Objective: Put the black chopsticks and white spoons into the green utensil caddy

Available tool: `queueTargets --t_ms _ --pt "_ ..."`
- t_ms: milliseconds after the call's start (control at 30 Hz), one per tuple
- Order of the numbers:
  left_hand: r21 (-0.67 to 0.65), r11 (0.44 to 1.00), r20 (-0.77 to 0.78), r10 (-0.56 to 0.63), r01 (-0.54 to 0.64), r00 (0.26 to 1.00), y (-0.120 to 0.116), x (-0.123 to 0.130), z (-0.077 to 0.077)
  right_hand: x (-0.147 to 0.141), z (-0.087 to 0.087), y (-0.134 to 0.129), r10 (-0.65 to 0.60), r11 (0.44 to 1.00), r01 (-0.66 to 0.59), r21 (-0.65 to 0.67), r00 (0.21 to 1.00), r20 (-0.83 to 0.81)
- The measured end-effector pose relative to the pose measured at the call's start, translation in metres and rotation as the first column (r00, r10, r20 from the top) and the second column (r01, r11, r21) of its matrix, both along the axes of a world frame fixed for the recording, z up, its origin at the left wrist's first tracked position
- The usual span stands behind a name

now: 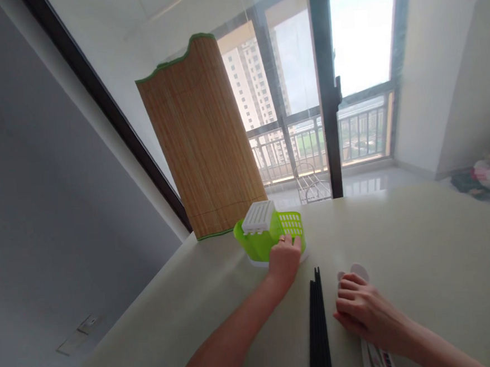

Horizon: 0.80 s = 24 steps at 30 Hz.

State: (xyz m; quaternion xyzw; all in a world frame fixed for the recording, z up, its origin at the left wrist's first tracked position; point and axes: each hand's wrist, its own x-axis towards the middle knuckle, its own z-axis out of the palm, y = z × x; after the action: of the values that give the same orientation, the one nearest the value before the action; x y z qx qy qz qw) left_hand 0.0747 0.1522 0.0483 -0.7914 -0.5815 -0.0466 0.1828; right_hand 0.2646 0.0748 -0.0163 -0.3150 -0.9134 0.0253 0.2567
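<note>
Nearer than the green basket point(260, 245) and right of it, the right hand point(360, 308) curls its fingers around white spoons point(359, 271). Black chopsticks point(318, 329) lie between basket and spoons. The left hand point(284, 257) covers part of the basket's near side, fingers touching it; whether they grip, I cannot tell. Behind-left, a bamboo mat point(203, 136) blocks some window point(293, 62).

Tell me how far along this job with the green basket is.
It looks early. The green basket is standing, with the left hand at it. The right hand covers some white utensils. The black chopsticks lie on the table, seemingly left.
</note>
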Motion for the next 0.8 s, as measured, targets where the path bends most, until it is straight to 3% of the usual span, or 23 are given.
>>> queueTargets --t_ms 200,367,633,800 --pt "0.048 0.966 0.053 -0.257 0.254 0.965 -0.01 0.077 -0.005 0.001 0.0 0.002 -0.023 1.0 0.022 -0.006 0.999 -0.031" --pt "0.051 0.946 0.089 -0.324 0.321 0.942 -0.011 0.109 -0.004 0.001 -0.004 0.001 -0.032 0.999 0.03 -0.022 0.996 -0.087" --pt "0.018 0.931 0.09 -0.364 0.364 0.927 -0.002 0.117 0.002 0.001 -0.002 0.002 -0.056 0.997 0.051 -0.057 0.994 -0.093" --pt "-0.018 0.922 0.193 -0.377 0.388 0.906 -0.016 0.092 0.014 0.001 0.002 0.0 -0.085 0.993 0.084 -0.083 0.996 -0.015"
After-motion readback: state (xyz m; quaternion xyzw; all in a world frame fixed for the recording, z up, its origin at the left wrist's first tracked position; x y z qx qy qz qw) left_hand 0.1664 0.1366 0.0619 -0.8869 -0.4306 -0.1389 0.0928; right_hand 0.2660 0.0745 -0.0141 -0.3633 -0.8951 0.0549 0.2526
